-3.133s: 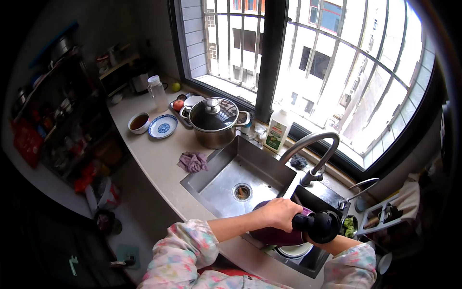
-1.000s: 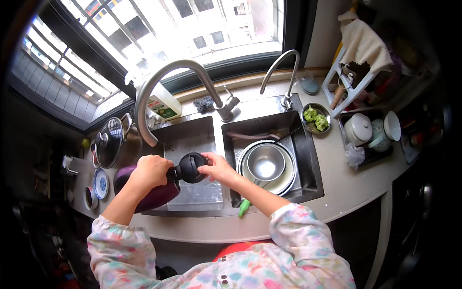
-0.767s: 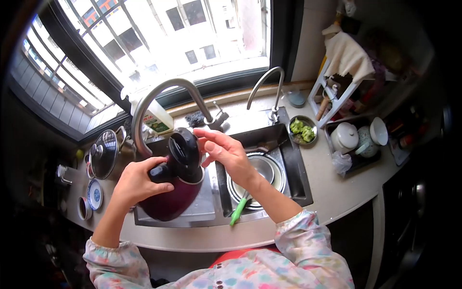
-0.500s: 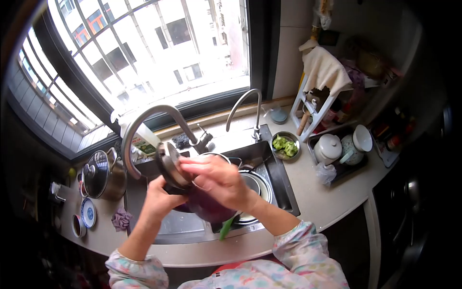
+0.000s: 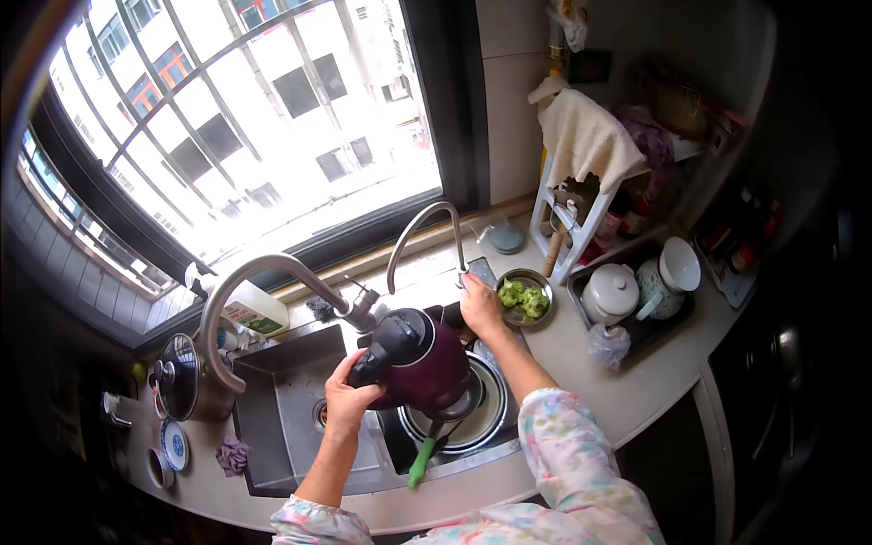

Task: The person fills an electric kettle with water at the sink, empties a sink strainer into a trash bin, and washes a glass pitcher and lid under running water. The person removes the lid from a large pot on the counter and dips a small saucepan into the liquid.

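My left hand (image 5: 347, 392) is closed round the black handle of a dark purple electric kettle (image 5: 436, 368). The kettle hangs tilted over the sink (image 5: 282, 400), its black lid down. At the back edge, the fingers of my right hand (image 5: 481, 304) pinch the base of a slim curved faucet (image 5: 392, 259), where its small lever sits. Below the kettle, nested metal bowls (image 5: 495, 409) stand in the right basin. A green-handled utensil (image 5: 421, 463) leans over the front rim.
A larger faucet (image 5: 213, 318) arches over the left basin. A bowl of green vegetables (image 5: 548, 304) sits right of the sink. Farther right, a tray (image 5: 636, 341) holds white crockery. A lidded pot (image 5: 204, 391), a small plate (image 5: 175, 445) and a purple cloth (image 5: 232, 454) lie left.
My right hand has left the kettle's top and moved to the slim faucet's base. The kettle has shifted right in my left hand, over the right basin. The view has turned slightly.
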Demonstrator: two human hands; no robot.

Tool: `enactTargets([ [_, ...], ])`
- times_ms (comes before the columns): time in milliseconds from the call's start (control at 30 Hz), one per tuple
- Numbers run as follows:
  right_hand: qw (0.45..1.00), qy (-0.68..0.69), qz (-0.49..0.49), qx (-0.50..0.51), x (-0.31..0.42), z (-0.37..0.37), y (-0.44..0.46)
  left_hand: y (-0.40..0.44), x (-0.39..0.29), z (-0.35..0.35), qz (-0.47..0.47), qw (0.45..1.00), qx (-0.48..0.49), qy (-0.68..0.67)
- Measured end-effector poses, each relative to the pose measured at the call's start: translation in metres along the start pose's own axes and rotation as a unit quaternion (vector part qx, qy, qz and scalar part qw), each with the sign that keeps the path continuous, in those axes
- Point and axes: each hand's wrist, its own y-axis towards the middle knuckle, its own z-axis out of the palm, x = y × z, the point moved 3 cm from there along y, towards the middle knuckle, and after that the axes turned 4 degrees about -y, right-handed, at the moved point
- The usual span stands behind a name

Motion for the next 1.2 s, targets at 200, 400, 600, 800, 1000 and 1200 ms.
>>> enactTargets([
  [200, 0.993, -0.054, -0.103, -0.030, -0.001, 0.008, -0.006, 0.008, 0.005, 0.008, 0.002, 1.000, -0.018, 0.006],
  [400, 0.975, -0.086, -0.204, 0.002, 0.001, 0.026, -0.013, 0.010, -0.001, 0.019, -0.015, 0.997, -0.068, 0.022],
  [600, 0.979, 0.183, -0.062, -0.068, 0.082, 0.010, -0.066, 0.010, 0.003, 0.029, -0.041, 0.990, -0.121, -0.064],
  [800, 0.989, 0.003, -0.131, -0.071, 0.127, 0.013, -0.105, 0.003, -0.001, 0.029, -0.032, 0.984, -0.158, -0.073],
  [1000, 0.765, 0.491, 0.202, 0.365, 0.027, 0.071, -0.054, -0.022, -0.035, 0.030, -0.031, 0.998, -0.055, 0.012],
  [1200, 0.739, 0.578, 0.281, 0.202, -0.016, 0.113, -0.097, -0.012, -0.018, 0.026, -0.005, 0.998, -0.062, 0.002],
])
